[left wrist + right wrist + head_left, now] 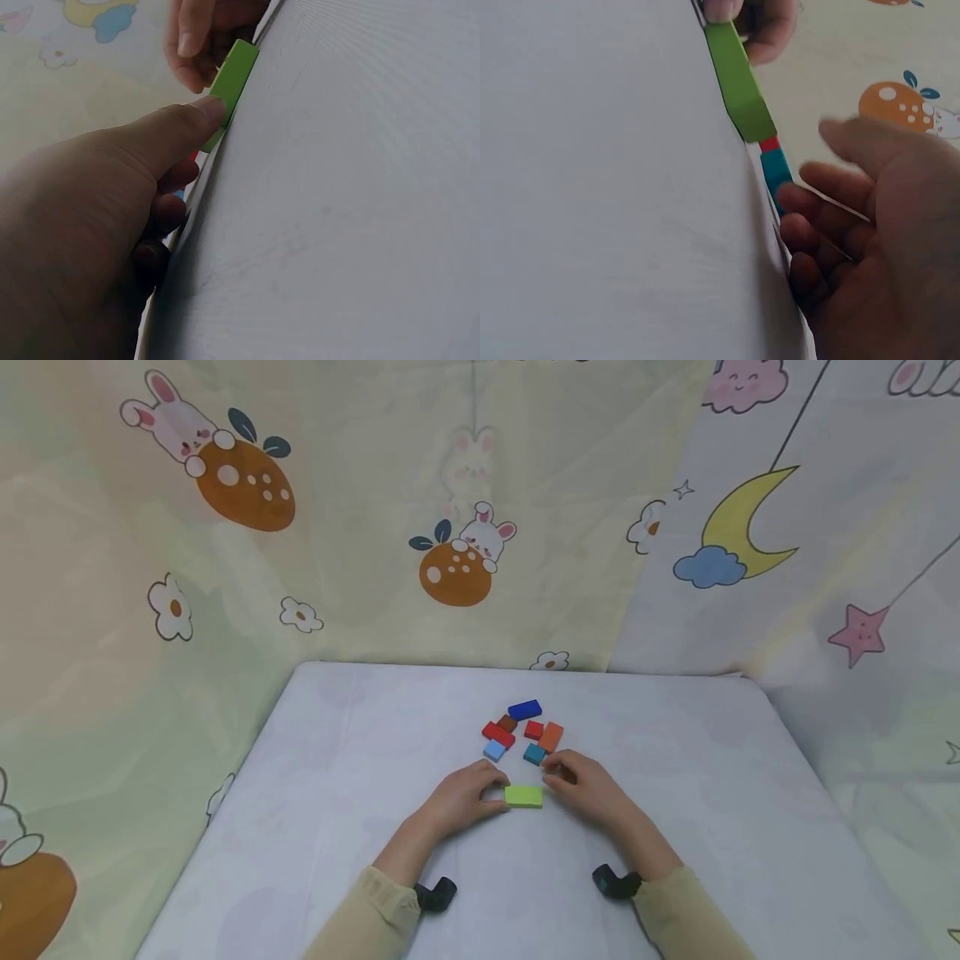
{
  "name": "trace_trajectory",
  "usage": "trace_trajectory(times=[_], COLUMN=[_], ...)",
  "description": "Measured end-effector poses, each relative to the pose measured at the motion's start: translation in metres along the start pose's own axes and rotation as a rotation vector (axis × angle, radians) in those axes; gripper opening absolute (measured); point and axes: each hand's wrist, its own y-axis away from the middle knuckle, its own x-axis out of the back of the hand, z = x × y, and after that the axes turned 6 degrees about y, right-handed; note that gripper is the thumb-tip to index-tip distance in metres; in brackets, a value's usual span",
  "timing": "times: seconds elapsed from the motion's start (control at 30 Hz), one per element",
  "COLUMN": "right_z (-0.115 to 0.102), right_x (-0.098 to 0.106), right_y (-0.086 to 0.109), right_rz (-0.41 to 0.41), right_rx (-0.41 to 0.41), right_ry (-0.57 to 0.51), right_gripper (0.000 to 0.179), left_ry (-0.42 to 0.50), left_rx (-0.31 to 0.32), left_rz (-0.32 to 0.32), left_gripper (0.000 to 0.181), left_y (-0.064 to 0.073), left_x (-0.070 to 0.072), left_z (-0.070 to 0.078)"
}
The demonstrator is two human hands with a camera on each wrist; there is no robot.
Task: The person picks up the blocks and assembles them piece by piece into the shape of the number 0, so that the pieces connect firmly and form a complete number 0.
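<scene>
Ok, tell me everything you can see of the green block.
The green block is a bright oblong with flat faces, perhaps painted wood. It appears to rest on the table, its length running left to right, in front of the other blocks. The left hand pinches its left end; the right hand is near the other end, apart from it.

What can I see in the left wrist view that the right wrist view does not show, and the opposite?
Only left wrist: the yellow moon and blue cloud on the backdrop, and a light blue sliver behind the fingers.

Only right wrist: the teal block and a printed orange fruit.

Both: the green block, pinched by the left hand; the right hand; a bit of red; the white tabletop.
</scene>
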Motion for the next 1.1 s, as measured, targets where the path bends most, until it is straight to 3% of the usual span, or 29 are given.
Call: trace_trajectory(times=[0.13, 0.37, 0.57, 0.8, 1.1], right_z=[0.003, 0.002, -0.004, -0.006, 0.001], right_x=[0.003, 0.006, 0.004, -0.002, 0.004], right_y=[-0.012, -0.028, -0.037, -0.04, -0.026], right_rz=[0.067, 0.051, 0.039, 0.061, 0.069], right_rx=[-0.076, -0.127, -0.085, -0.065, -0.038], right_ry=[-0.013, -0.004, 0.048, 0.07, 0.036], right_gripper=[0.027, 0.03, 0.04, 0.037, 0.038], left_ry=[0.007, 0.013, -0.003, 0.006, -0.005], left_rx=[-0.002, -0.018, -0.021, -0.031, -0.028], left_rz=[-0.004, -0.012, -0.01, 0.0, 0.001], left_gripper=[0.036, 0.037, 0.037, 0.036, 0.036], left_y=[0.0, 0.0, 0.001, 0.001, 0.001], left_x=[0.001, 0.003, 0.003, 0.004, 0.003], left_z=[0.001, 0.001, 0.001, 0.001, 0.001])
